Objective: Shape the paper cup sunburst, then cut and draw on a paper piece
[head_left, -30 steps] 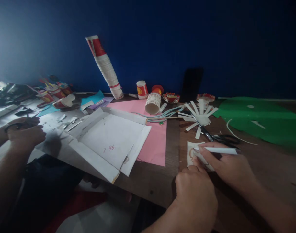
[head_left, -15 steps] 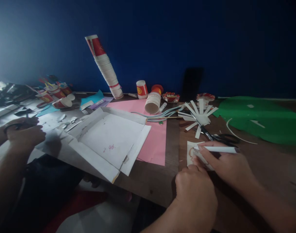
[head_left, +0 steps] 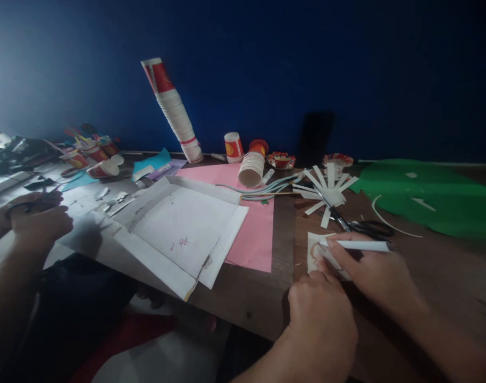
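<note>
My right hand [head_left: 382, 274] is closed around a white marker pen [head_left: 360, 245], held almost level with its tip over a small piece of white paper [head_left: 312, 239]. An orange-brown curved outline shows on this paper, partly covered by my fingers. My left hand [head_left: 323, 308] is curled, its fingertips pressing the paper's lower edge against the brown table. Just beyond my right hand lie black-handled scissors [head_left: 338, 217], their blades resting over a white paper cut-out with strips spreading like rays [head_left: 334, 196].
A shallow white box [head_left: 175, 223] sits on pink paper [head_left: 259, 234] to the left. Behind it leans a tall stack of paper cups [head_left: 175, 114]. Green sheet material [head_left: 426, 194] lies at right. At far left, another person's hands [head_left: 39, 218] hold scissors.
My hands, the pen and the paper stay nearly still. The other person's hands at far left have shifted slightly to the left.
</note>
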The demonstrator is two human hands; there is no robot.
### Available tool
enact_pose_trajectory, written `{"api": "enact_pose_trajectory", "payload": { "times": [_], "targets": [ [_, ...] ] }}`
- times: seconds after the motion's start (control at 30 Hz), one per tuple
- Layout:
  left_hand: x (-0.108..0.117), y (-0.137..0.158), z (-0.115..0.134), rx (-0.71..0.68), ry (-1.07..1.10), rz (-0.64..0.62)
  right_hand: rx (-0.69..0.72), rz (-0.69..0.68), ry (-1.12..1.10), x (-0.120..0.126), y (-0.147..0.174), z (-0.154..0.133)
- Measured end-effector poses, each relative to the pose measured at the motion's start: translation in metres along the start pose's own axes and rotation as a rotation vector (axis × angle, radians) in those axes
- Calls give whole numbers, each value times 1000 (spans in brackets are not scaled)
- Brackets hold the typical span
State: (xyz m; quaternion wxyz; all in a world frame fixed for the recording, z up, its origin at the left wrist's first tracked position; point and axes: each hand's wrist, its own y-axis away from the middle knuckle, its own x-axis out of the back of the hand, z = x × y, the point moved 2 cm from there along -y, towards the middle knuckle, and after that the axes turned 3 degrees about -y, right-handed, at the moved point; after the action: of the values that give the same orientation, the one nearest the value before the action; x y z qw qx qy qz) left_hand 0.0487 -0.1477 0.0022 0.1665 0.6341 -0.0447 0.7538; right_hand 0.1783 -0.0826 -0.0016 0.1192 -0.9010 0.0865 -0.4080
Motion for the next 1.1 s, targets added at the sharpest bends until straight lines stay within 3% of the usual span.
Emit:
{"api": "enact_pose_trajectory", "payload": {
  "times": [0.63,1.1],
  "targets": [
    [0,-2,0,21,-9,-33,-1,25,41,0,0,1],
    [-1,1,-1,10,-31,29,-14,15,29,1,-2,-2]
  ]
}}
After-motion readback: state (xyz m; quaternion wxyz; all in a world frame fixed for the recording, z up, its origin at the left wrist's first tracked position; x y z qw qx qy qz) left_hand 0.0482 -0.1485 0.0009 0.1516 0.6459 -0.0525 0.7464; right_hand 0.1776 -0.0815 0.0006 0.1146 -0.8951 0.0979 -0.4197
